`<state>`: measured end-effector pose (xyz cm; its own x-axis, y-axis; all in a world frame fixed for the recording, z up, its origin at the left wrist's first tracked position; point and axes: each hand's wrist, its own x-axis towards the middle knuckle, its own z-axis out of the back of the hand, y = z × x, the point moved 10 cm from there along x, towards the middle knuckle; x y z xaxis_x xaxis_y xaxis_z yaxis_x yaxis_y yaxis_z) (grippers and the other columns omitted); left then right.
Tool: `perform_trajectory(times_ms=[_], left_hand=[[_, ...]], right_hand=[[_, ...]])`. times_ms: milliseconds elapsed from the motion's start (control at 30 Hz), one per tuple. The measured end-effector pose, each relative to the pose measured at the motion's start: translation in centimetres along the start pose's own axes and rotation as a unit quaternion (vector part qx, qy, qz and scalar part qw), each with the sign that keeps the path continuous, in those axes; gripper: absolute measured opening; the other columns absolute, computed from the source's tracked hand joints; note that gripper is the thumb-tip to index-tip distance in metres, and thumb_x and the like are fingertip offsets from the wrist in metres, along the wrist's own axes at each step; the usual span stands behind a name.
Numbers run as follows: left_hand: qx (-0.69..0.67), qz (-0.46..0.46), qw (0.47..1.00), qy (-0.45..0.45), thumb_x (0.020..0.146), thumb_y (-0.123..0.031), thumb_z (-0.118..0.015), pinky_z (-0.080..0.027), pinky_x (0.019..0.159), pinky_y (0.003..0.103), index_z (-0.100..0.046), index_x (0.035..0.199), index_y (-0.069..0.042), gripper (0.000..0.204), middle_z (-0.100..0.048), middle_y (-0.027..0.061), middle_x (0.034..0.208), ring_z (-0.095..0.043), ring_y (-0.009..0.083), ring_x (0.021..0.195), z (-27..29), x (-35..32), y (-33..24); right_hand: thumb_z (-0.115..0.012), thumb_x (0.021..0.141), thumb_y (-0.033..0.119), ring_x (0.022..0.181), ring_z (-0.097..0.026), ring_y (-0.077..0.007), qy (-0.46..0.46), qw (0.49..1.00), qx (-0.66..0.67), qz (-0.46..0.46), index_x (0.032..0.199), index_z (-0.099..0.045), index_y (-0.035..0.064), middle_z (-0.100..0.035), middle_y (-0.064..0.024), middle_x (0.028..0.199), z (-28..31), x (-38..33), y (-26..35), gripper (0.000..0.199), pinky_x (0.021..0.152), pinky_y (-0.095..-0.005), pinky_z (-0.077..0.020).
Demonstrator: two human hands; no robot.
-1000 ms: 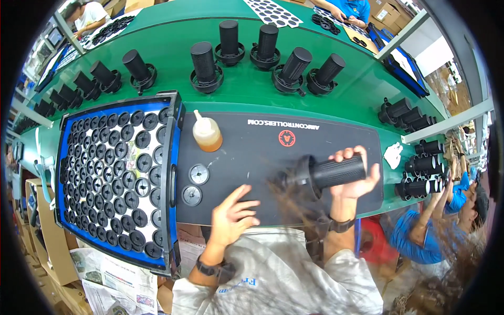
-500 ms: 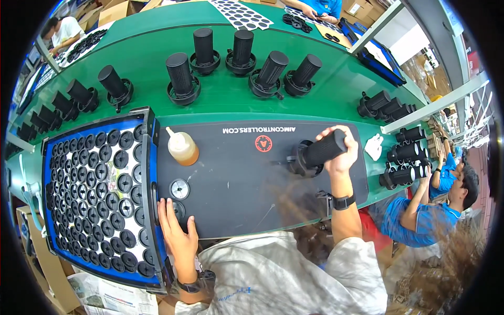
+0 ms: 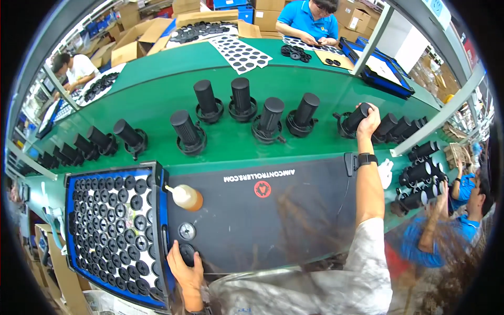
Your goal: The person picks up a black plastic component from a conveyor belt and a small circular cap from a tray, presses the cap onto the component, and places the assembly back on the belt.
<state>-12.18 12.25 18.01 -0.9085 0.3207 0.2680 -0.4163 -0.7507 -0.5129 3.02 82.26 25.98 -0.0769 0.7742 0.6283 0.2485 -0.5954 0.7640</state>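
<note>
Right hand (image 3: pixel 369 116) fingers grasping cylinder (image 3: pixel 355 119) at tabletop's far edge, left hand (image 3: pixel 185 268) fingers pinching cap (image 3: pixel 187 253) on mat (image 3: pixel 294 210); release cylinder next.

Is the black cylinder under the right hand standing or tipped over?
Standing, slightly tilted. The black cylinder rests base-down on the green bench, in line with the other upright cylinders, with the right hand gripping its top.

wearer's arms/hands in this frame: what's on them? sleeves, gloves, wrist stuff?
Both hands are bare, no gloves. The right hand has a black band with a dark square face, like a watch, on its wrist; the forearm is bare up to a short light grey sleeve. The left hand shows no ring that I can make out; its wrist sits at the frame edge, too cut off to tell.
</note>
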Motion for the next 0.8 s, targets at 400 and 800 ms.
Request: perform_trajectory(times_ms=[400,800], left_hand=[[-0.454,0.017,0.89,0.043,0.063,0.005,-0.078,-0.04,0.098,0.035,-0.051,0.122,0.005,0.065,-0.048,0.0112,0.118,-0.049,0.0228,0.112,-2.1,3.4,-8.1],[-0.638,0.005,0.745,0.194,0.064,0.011,-0.073,-0.041,0.101,0.034,-0.034,0.136,0.003,0.082,-0.049,0.0173,0.127,-0.048,0.024,0.118,-4.2,0.1,-8.3]], right_hand=[[-0.074,0.077,0.026,0.105,-0.055,-0.0288,0.13,0.925,-0.296,0.198,0.118,-0.057,0.0041,-0.058,-0.0141,0.113,-12.5,-4.9,10.6,0.049,0.095,-0.0372,-0.0407],[-0.073,0.077,0.014,0.106,-0.056,-0.028,0.122,0.99,0.075,-0.008,0.128,-0.039,0.0022,-0.052,-0.0208,0.123,-7.9,-9.7,16.0,0.062,0.096,-0.0421,-0.0443]])
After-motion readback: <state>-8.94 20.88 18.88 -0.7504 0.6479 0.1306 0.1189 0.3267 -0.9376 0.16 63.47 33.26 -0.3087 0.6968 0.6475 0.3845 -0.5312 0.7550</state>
